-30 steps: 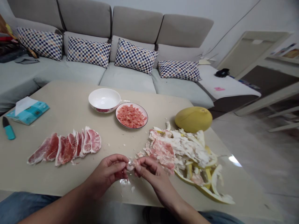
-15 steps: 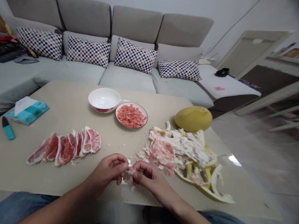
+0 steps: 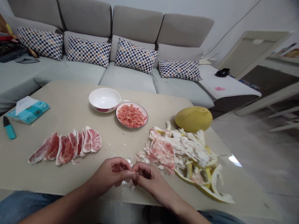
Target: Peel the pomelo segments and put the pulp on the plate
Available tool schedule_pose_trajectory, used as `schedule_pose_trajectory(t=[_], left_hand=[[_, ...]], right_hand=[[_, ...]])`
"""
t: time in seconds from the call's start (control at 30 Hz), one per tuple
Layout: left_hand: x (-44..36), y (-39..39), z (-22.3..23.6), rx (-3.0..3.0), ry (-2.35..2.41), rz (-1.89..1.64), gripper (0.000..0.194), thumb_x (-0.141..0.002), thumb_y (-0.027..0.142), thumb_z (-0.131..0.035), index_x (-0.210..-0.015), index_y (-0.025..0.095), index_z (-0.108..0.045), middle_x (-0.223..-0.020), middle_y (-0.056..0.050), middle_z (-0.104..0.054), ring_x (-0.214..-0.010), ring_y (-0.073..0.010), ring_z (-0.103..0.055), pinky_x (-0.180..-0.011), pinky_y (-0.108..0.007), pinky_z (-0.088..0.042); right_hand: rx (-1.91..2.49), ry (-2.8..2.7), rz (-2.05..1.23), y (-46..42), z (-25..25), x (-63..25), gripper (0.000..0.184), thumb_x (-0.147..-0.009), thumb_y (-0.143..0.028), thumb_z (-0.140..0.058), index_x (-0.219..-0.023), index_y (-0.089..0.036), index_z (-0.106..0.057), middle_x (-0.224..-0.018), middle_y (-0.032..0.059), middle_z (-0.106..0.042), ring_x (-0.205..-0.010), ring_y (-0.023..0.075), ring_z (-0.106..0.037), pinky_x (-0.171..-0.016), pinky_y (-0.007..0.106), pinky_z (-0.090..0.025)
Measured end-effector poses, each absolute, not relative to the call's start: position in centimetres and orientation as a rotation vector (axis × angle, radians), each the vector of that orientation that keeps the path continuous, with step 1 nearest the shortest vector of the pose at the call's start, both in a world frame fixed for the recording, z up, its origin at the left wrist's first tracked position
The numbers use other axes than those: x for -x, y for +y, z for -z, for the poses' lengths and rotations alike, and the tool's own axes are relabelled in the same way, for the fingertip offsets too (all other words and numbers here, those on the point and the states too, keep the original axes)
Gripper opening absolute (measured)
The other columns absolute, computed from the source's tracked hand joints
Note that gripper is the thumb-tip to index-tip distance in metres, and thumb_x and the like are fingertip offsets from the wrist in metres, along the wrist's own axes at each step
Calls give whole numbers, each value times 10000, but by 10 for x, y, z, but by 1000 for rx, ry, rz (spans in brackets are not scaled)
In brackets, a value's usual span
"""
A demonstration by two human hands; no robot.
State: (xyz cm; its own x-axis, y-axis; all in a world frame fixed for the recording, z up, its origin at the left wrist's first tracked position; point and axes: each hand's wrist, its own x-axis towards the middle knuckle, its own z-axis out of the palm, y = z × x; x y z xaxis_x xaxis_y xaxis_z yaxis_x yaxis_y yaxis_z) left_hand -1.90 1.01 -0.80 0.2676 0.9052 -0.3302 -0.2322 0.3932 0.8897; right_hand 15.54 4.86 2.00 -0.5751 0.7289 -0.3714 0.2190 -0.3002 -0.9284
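My left hand and my right hand meet over the table's near edge, thumbs and forefingers pinched together. Between the fingertips is a small pale pomelo piece, mostly hidden. White pith scraps lie just below the fingers. Left of my hands, a row of peeled pomelo segments leans together. To the right is a heap of pomelo membranes and pith, with yellow-edged rind beside it. Ahead, a dark-rimmed plate holds pink pomelo pulp.
A white bowl stands beside the plate. A whole yellow pomelo sits beyond the heap. At the left lie a blue tissue pack and a teal-handled knife. Behind the table is a grey sofa with checked cushions.
My left hand has moved slightly right, so the fingertips of both hands now touch. The pale piece between them shows less than before.
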Motion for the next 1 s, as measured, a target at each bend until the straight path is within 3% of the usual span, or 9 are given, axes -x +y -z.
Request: schedule_pose_trajectory(t=[0.23,0.4,0.6,0.77,0.87,1.0], left_hand=[[22,12,7,-810,979,-867,280,-708,386,-766,-817,147,-667,-648,21,-594,-468,-58,-393,-444,-205,-263],[24,13,11,-1018,1153,-901,208,-730,327,-742,-841,154,-711,-710,-26,-663,-641,-141,-551,-585,-236,-397],[23,12,9,-1148,1269,-878,186,-755,327,-706,-833,160,-734,-743,-47,-693,-685,-172,-577,-615,-253,-410],[24,14,11,-978,1151,-829,245,-778,382,-691,-813,140,-694,-638,6,-603,-544,-101,-460,-505,-219,-332],[25,14,12,-844,1050,-795,314,-781,446,-684,-806,134,-660,-568,44,-515,-463,-66,-343,-440,-211,-234],[27,14,7,-731,980,-849,336,-777,460,-694,-782,127,-648,-649,16,-552,-500,-61,-371,-458,-205,-241]], right_hand=[[1169,-1537,-1981,49,-19,-157,369,-720,-515,-725,-689,-167,-606,-597,-30,-573,-586,113,-514,-590,233,-376],[1190,-1510,-1920,48,-14,-155,322,-757,-487,-684,-734,-179,-594,-617,-28,-588,-589,117,-536,-589,234,-399],[1190,-1480,-1985,47,-9,-154,280,-756,-431,-668,-754,-181,-542,-581,-34,-581,-539,111,-534,-557,233,-406],[1280,-1778,-1736,48,-18,-156,184,-755,-329,-643,-705,-168,-569,-562,-43,-501,-522,93,-418,-514,218,-301],[1261,-1856,-1672,47,-20,-156,135,-770,-275,-600,-698,-165,-569,-591,-34,-492,-549,99,-404,-525,223,-305],[1265,-1928,-1614,47,-20,-158,86,-777,-223,-561,-713,-167,-569,-587,-35,-492,-551,105,-424,-527,221,-326]])
